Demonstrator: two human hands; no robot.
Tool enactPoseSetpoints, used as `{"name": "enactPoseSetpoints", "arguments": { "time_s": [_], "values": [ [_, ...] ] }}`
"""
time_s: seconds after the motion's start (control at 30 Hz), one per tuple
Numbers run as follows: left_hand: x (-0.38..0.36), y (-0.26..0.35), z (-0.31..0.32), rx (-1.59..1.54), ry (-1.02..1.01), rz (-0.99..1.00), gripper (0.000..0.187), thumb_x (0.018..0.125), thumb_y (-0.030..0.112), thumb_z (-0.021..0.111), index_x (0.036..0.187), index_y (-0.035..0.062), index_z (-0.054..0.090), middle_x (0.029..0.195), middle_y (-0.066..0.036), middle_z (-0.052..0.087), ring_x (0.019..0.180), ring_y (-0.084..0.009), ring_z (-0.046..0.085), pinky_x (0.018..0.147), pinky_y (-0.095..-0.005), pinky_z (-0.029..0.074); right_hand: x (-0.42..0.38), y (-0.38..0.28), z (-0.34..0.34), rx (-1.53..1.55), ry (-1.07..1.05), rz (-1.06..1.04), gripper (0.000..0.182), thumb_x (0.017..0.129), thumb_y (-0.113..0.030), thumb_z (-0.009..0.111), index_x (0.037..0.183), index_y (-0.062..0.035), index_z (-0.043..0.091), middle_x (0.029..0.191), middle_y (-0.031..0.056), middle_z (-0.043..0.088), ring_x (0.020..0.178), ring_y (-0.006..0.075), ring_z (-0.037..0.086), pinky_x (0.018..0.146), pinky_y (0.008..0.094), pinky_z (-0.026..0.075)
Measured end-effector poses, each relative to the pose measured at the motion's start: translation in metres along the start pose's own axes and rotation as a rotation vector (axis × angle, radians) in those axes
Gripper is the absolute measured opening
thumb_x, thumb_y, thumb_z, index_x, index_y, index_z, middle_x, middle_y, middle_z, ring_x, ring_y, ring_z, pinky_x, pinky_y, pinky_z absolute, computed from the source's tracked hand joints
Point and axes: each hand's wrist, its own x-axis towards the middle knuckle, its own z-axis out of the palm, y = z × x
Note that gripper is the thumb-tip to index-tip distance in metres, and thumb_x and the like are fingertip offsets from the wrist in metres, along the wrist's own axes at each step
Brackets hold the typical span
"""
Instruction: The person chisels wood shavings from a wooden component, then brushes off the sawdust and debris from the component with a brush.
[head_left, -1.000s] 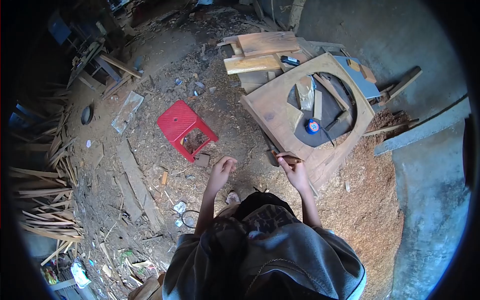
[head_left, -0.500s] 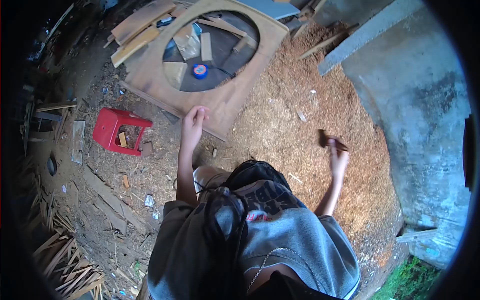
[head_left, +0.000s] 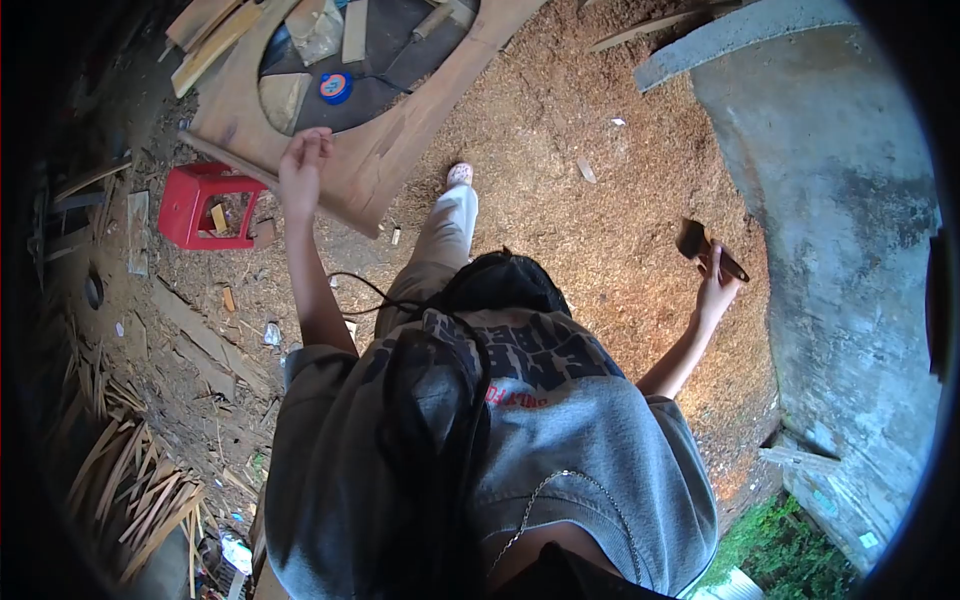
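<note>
My right hand [head_left: 717, 283] is closed around a dark brush-like tool [head_left: 712, 250], held above the sawdust on the right. Its wide dark head points up and left. My left hand [head_left: 304, 165] is over the near edge of a wooden board [head_left: 385, 150] with a large round opening; its fingers are bent and close together, and nothing shows in them. Whether it touches the board I cannot tell. Inside the opening lie a blue round tape measure [head_left: 335, 88], a light wood strip [head_left: 354, 30] and a clear plastic bag [head_left: 316, 35].
A red plastic stool [head_left: 181, 207] lies at the left, near the board. Wood planks [head_left: 215, 45] are stacked at the upper left. A concrete wall [head_left: 830, 200] borders the right side. Split wood strips [head_left: 130, 490] are heaped at the lower left.
The view has shifted, with the board and stool now higher and further left. A foot in a light shoe has come forward. The tool in my right hand shows more clearly.
</note>
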Motion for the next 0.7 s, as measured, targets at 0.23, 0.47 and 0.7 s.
{"name": "enactPoseSetpoints", "arguments": {
  "time_s": [0.23,0.47,0.7],
  "values": [
    [0.126,-0.024,0.077,0.038,-0.081,0.146,0.022,0.093,0.016,0.045,0.094,0.0003,0.061,0.072,-0.002,0.058,0.069,-0.0079,0.053,0.067,-0.0213,0.043,0.059,0.001,0.033,0.034,0.153,0.033,0.025,0.09,-0.022,0.054,0.106,-0.0046,0.062,0.1,0.0121,0.064,0.085,0.0178,0.064,0.069,0.0282,0.052],
    [0.208,-0.038,0.156,0.036,-0.107,0.086,0.023,0.093,0.018,0.045,0.094,0.0015,0.061,0.072,-0.004,0.058,0.07,-0.0088,0.055,0.067,-0.022,0.044,0.138,-0.041,0.072,-0.107,0.105,0.047,0.028,0.09,-0.023,0.055,0.106,-0.0007,0.06,0.099,0.0099,0.064,0.086,0.0166,0.063,0.068,0.0277,0.051],
    [0.193,-0.042,0.176,0.059,-0.016,0.021,0.023,0.093,0.02,0.046,0.093,0.002,0.061,0.071,-0.001,0.056,0.068,-0.007,0.052,0.064,-0.0211,0.041,0.179,-0.023,0.107,-0.195,-0.096,0.111,0.029,0.09,-0.024,0.054,0.106,-0.0007,0.059,0.097,0.0113,0.064,0.079,0.0177,0.064,0.062,0.0271,0.05]
  ]
}}
